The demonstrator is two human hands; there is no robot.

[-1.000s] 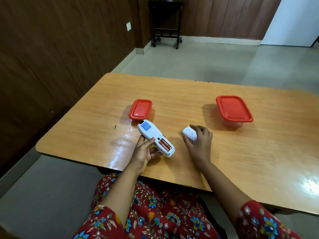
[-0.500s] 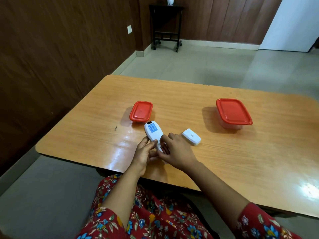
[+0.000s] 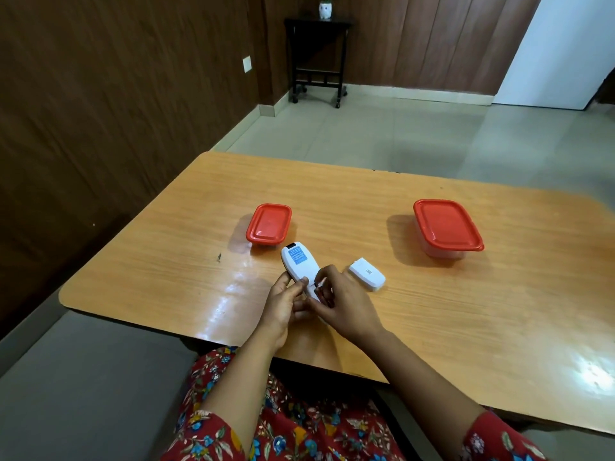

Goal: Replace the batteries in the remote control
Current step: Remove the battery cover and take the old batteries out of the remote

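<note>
**A:** Where was the remote control [image 3: 299, 265] at that moment?

**B:** Just below the centre of the frame, back side up, its blue label facing the camera. The left hand [image 3: 285, 306] was wrapped around its lower half from the left, thumb lying across the body, clamped on it.

**A:** And the right hand [image 3: 342, 306]?

**B:** That was the change. A second earlier it had been out to the right, resting on the white battery cover [image 3: 367, 273] on the table [image 3: 466, 327]. Half a second earlier it had let the cover go and come across to the remote. At this moment its fingertips [image 3: 322, 285] were pinched together over the open compartment, right beside the left thumb.

**A:** Pinched on a battery?

**B:** I could not tell. The compartment was hidden under the fingers; the copper-coloured batteries seen there a second earlier were no longer in sight. Something small and pale showed at the fingertips, too tiny to name.

**A:** So what did it mean for the job?

**B:** I judged the cover step finished, since the cover lay alone on the table right of the hands, and prying out the old batteries under way. The small red-lidded box [image 3: 269, 224] above the remote and the larger red-lidded box [image 3: 446, 227] at the right were both closed, so any fresh batteries inside were not yet reached.
</note>
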